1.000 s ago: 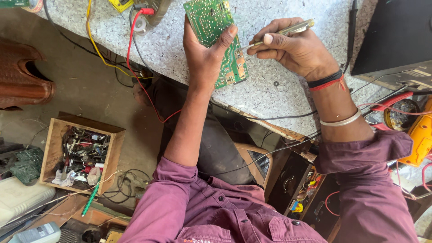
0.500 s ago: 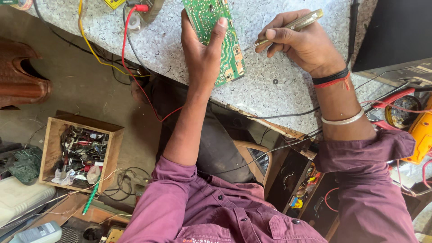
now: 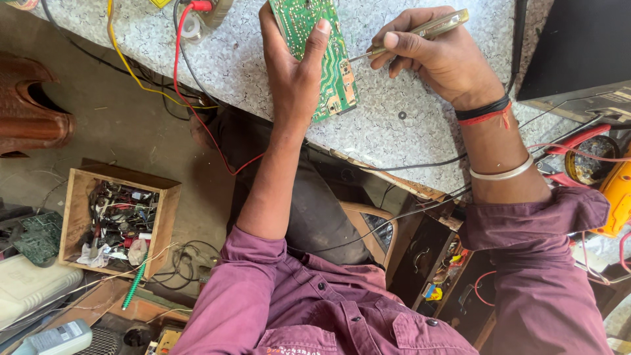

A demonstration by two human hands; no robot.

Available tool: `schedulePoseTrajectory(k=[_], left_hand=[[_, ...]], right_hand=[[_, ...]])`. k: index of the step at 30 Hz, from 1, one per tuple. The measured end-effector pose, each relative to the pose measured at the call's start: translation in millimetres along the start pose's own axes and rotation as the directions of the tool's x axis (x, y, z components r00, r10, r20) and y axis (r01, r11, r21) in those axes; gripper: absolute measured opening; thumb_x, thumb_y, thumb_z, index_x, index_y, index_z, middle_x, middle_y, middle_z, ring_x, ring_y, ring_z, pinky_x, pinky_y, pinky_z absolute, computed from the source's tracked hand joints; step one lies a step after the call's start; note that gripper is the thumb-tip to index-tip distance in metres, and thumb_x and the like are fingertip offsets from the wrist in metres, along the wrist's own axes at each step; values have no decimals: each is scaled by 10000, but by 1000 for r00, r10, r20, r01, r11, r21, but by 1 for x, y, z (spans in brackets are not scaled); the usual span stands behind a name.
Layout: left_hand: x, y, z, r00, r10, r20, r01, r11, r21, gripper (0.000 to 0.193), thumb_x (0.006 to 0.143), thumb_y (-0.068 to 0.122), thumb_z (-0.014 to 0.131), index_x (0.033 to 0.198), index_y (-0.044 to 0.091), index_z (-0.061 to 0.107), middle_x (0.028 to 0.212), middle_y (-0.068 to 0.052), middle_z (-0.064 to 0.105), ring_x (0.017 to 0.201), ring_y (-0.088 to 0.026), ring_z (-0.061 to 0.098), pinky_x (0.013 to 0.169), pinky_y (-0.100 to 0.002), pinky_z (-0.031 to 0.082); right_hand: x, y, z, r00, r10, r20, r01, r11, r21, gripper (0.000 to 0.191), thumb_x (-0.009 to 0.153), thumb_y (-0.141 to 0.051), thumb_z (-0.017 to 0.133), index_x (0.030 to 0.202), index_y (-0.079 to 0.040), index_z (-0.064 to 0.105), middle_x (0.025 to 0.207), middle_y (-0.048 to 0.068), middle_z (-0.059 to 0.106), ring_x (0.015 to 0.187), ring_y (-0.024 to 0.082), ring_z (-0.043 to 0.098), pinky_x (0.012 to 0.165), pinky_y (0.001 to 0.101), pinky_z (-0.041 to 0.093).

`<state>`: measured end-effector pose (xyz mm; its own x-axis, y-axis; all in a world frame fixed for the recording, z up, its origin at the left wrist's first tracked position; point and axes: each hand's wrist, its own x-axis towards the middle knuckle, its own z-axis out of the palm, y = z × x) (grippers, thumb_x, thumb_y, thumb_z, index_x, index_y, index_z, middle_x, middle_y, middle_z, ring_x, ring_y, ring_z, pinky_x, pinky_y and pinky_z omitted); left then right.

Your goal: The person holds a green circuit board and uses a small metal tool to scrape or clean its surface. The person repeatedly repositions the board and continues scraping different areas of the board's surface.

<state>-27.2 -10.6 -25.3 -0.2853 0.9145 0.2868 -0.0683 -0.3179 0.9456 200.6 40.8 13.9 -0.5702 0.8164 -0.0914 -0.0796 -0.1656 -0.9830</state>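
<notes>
A speckled grey counter (image 3: 407, 141) fills the far part of the scene, with red wire (image 3: 197, 98) and yellow wire (image 3: 125, 56) trailing off its left edge. On the floor at near left stands a wooden box (image 3: 164, 217) full of small parts and scrap wires. A brown carved object (image 3: 29, 112) sits at far left. A yellow meter (image 3: 614, 197) lies at the right.

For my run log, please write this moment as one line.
left hand: holds green circuit board | right hand: holds screwdriver, tip at board edge | surface: speckled table
</notes>
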Motion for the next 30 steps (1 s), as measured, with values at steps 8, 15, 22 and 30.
schedulePoseTrajectory(k=[8,15,22,30], left_hand=[[-1,2,0,1000,-7,8,7,1000,-7,491,1094,278,680,1459,56,438,1255,-98,631,1163,-186,634,1066,-361,512],[3,-1,3,999,23,35,-28,988,155,719,1066,329,699,1585,43,291,1449,-155,535,1331,-261,600,1166,-409,517],[3,-6,3,987,129,94,-149,954,262,796,1082,220,706,1641,47,166,1597,-187,404,1488,-293,476,1279,-405,421],[5,5,2,984,-41,171,32,998,52,699,998,-32,529,1634,56,253,1666,-241,389,1485,-308,519,1204,-385,442]], right_hand=[[-4,-1,1,999,-43,25,45,996,-76,274,1085,-229,716,1187,23,682,1126,152,747,1002,199,751,789,265,595],[-4,10,-6,977,-153,-147,166,983,80,392,1189,-381,602,1140,4,656,1028,132,725,877,182,715,697,267,549],[3,16,-16,928,-227,-294,264,960,91,438,1188,-432,535,1176,-8,644,1032,164,738,822,200,699,656,294,526],[4,14,-18,922,-203,-330,255,959,122,507,1170,-484,499,1155,-1,652,1022,160,733,782,184,682,637,283,508]])
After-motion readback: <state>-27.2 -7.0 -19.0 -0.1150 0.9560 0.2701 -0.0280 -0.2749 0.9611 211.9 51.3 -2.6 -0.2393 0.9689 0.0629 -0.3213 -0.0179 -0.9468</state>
